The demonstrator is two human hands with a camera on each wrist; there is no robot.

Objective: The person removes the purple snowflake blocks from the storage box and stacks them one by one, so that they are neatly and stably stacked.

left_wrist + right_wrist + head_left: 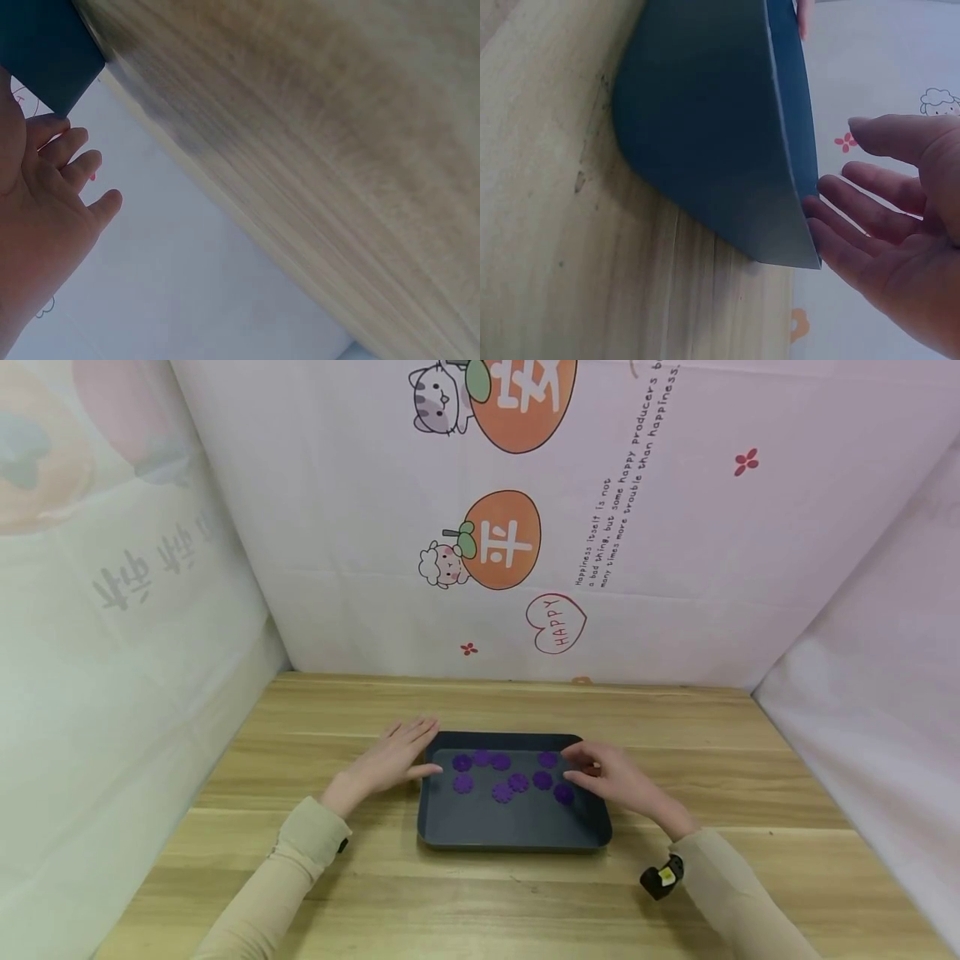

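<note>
A dark grey rectangular tray rests on the wooden table. Inside it lie several small purple discs with scalloped edges, among them one disc toward the left and another disc nearest the right hand. My left hand is at the tray's left rim, fingers extended and thumb reaching over the edge. On the opposite side, my right hand hovers over the right rim with thumb and fingers apart. In the right wrist view, the right hand has loosely bent fingers right at the rim, nothing between them.
The wooden table surrounds the tray. A white printed cloth rises behind it, and more white cloth hangs at the sides. A black wrist device is strapped at the right sleeve.
</note>
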